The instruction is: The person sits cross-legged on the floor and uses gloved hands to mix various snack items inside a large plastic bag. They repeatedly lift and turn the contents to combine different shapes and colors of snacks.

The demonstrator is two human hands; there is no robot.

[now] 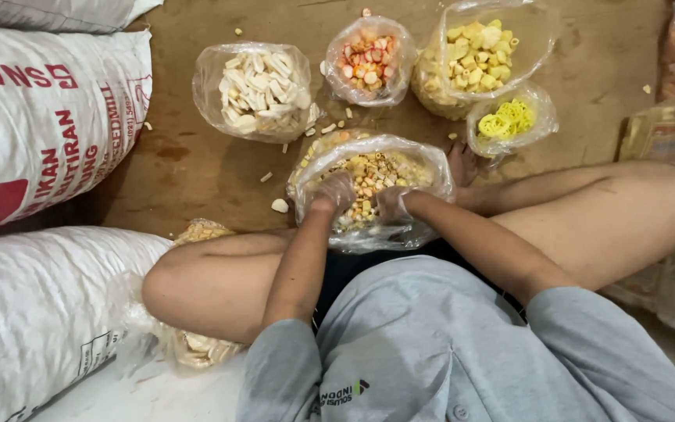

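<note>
I sit cross-legged on the floor with a clear plastic bag of mixed yellow, white and orange crackers between my legs. Both hands are inside this bag. My left hand is sunk into the crackers on the left side, fingers curled among the pieces. Seen through the plastic on the right, my right hand is also buried in the crackers. Whether either hand holds pieces is hidden by the plastic and the crackers.
Beyond the bag stand open bags of white stick crackers, orange-and-white crackers, yellow cubes and yellow coils. Large white sacks lie at left. Packaged goods are at right. Loose crackers dot the brown floor.
</note>
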